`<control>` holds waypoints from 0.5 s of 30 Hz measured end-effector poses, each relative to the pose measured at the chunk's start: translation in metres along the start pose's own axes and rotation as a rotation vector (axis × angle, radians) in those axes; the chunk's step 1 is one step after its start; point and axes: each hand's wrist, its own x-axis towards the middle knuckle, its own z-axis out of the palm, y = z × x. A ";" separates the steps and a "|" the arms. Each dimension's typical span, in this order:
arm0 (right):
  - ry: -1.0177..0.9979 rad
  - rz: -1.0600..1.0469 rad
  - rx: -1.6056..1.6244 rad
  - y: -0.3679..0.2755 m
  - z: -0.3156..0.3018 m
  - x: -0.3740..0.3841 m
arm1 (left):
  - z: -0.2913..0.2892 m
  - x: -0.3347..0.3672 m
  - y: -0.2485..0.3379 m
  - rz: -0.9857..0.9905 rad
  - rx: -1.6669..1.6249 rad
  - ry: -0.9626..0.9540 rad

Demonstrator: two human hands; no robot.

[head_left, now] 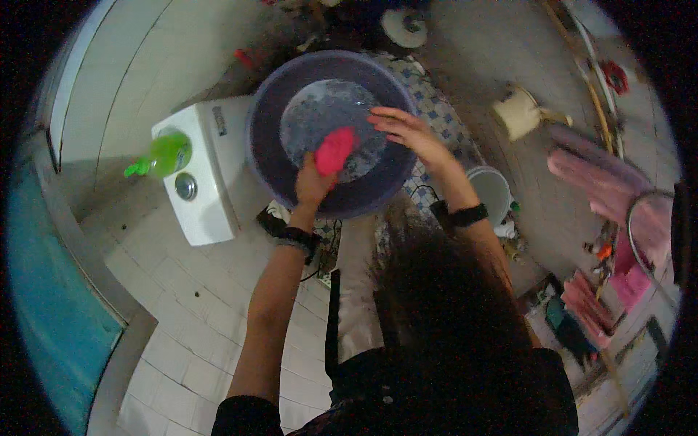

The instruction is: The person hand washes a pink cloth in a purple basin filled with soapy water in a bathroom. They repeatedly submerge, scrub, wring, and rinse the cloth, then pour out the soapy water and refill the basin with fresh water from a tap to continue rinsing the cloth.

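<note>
A large purple basin (pixel 260 149) stands in front of me with cloudy, sudsy water (pixel 311 109) in its bottom. My left hand (pixel 311 186) reaches over the near side of the basin, its fingers closed round a bright pink cloth (pixel 337 149) above the water. The bunched cloth hides part of those fingers. Over the basin's right side is my right hand (pixel 411 132), with fingers stretched out and apart and nothing in them. It does not touch the pink cloth.
Left of the basin is a white toilet tank (pixel 207 214) with a round flush button (pixel 186 186) and a green pump bottle (pixel 169 153) on top. A pale bucket (pixel 488 190) stands right of my right forearm. Farther right are a cream dipper (pixel 518 114) and pink cloths (pixel 607 178).
</note>
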 end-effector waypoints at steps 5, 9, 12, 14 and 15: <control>0.426 0.115 0.062 -0.012 -0.085 -0.155 | -0.005 0.014 -0.029 0.294 0.231 0.216; 1.365 0.123 -1.313 0.045 -0.115 -0.272 | -0.017 0.016 -0.004 0.415 0.457 0.249; 1.520 0.011 -0.755 0.072 -0.131 -0.340 | -0.025 0.000 0.068 0.428 0.363 -0.008; 1.638 -0.105 -0.642 0.071 -0.141 -0.359 | -0.025 -0.031 0.141 0.498 0.165 -0.098; 1.564 -0.086 -0.542 0.066 -0.148 -0.370 | -0.027 -0.048 0.181 0.488 0.084 -0.152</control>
